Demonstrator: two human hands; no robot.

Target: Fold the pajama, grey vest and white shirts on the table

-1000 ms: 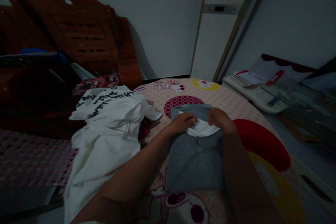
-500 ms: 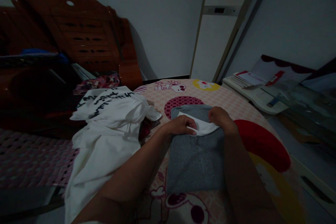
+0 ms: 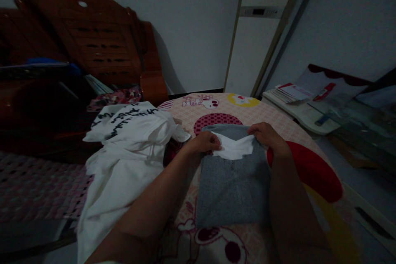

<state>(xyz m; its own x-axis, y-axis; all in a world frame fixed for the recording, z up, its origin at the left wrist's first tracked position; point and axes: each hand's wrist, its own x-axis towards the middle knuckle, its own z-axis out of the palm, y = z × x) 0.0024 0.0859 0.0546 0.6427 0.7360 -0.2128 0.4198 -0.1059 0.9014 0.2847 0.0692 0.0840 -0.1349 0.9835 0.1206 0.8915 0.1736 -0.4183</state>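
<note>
**On tablecloth: grey top, white strip at neck**

Hands wider apart vs. earlier: L hand pinching strip's L end, R hand by its R end, grip unclear. White shirt L; wood chair, wall behind.

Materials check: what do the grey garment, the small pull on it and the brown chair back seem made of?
Grey garment: probably knitted cloth, matt, with fine ribbing. Small pull: perhaps metal, faintly shiny, but too small to be sure. Brown chair back: apparently varnished wood, glossy, with pierced slats and highlights.
</note>
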